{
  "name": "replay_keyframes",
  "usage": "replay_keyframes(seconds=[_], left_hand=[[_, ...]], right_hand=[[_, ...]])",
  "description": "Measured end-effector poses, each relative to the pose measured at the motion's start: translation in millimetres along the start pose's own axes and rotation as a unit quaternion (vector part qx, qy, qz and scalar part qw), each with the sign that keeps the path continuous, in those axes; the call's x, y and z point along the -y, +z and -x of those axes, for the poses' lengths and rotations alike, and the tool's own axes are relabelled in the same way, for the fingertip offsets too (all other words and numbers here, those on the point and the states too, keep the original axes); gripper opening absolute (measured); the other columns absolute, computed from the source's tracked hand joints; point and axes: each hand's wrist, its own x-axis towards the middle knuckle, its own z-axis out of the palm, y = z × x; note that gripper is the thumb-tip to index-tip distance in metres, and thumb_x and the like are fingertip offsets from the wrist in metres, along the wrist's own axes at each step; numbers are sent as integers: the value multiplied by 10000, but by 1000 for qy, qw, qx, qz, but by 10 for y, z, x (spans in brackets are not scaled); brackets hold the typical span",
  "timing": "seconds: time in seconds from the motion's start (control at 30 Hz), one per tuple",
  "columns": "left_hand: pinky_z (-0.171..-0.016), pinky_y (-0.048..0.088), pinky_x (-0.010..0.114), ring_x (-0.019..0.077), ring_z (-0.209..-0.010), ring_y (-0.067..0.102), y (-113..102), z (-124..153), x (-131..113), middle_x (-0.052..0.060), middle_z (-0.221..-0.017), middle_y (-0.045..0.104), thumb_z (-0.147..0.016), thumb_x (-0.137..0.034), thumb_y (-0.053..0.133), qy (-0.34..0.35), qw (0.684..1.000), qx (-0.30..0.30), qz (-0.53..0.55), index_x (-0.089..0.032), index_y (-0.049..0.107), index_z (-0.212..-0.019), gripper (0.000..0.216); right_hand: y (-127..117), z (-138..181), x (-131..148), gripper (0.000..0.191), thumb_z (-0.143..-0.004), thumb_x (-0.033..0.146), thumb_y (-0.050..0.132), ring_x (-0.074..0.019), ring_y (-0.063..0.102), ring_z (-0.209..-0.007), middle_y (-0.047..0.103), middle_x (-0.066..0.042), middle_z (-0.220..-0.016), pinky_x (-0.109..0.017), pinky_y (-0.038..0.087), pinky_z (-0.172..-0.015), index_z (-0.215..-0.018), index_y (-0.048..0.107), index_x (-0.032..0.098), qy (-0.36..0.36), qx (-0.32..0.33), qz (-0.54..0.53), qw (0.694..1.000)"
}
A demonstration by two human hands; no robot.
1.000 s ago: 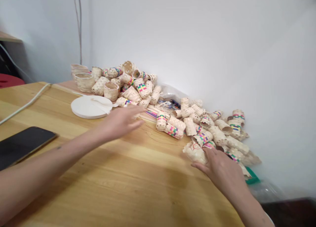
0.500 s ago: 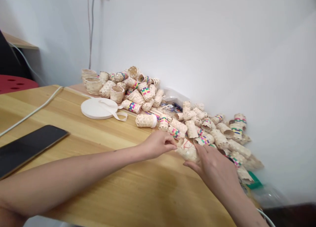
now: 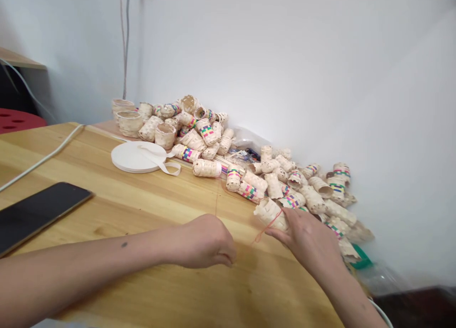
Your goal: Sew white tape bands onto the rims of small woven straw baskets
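Note:
My right hand (image 3: 308,235) is wrapped round a small woven bamboo basket (image 3: 267,212), which lies tilted over the table beside a heap of similar ones. A red thread (image 3: 271,225) crosses the basket's side, its loose loop hanging towards the left. Apart from the basket, my left hand (image 3: 204,242) is closed over the table, fingertips pressed together and pointing down to the right. Whether a needle or thread end sits in those fingers cannot be made out. The basket's right end is hidden by my right hand.
Several woven baskets (image 3: 233,178), some with coloured bands, are heaped along the wall. A roll of white ribbon (image 3: 137,157) lies at the left with a loose end. Further left are a black phone (image 3: 39,216) and a white cable (image 3: 46,159) on the wooden table (image 3: 171,285).
My left hand has moved down and left, away from the basket. The red thread now hangs in a loop from the basket's side. My right hand still holds the basket.

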Motion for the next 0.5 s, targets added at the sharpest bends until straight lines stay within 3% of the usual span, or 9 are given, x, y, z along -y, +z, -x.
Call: replay_keyframes(seconds=[0.13, 0.23, 0.3, 0.4, 0.5], left_hand=[[-637, 430, 157, 109, -691, 660, -133, 124, -50, 11, -776, 737, -856, -178, 599, -51, 995, 3, 83, -169, 710, -790, 130], [-654, 427, 162, 119, -726, 662, -236, 96, 25, 19, -821, 739, -874, -193, 561, -110, 986, -48, 117, -161, 728, -853, 171], [-611, 409, 173, 122, -685, 634, -301, -63, 127, 18, -782, 723, -878, -230, 540, -160, 976, -102, 111, -155, 731, -846, 208], [-505, 346, 186, 107, -533, 526, -371, -425, 318, -14, -603, 625, -871, -297, 529, -257, 942, -174, 129, -150, 718, -980, 263], [-502, 323, 192, 106, -520, 488, -369, -644, 512, -35, -556, 565, -850, -253, 529, -289, 927, -213, 108, -161, 688, -1089, 302]], right_hand=[[-16, 10, 7, 416, -769, 559, 662, -275, 665, -864, 690, -103, -931, -328, 504, -648, -964, 610, 195, -36, 38, -46, 998], [-53, -163, -235, 347, -787, 485, 669, -263, 657, -894, 692, -84, -976, -319, 498, -683, -999, 615, 216, -62, 77, -78, 992], [-100, -384, -547, 363, -800, 461, 642, -280, 651, -906, 690, -94, -1021, -324, 486, -670, -1065, 604, 216, 1, 72, -64, 995], [-226, -713, -1021, 745, -783, 597, 560, -355, 622, -932, 653, -205, -1081, -389, 470, -664, -1310, 455, 81, 155, 37, -32, 987], [-405, -799, -1235, 701, -824, 566, 451, -303, 629, -827, 670, -152, -954, -389, 467, -678, -1334, 457, 84, 169, 62, -122, 976]])
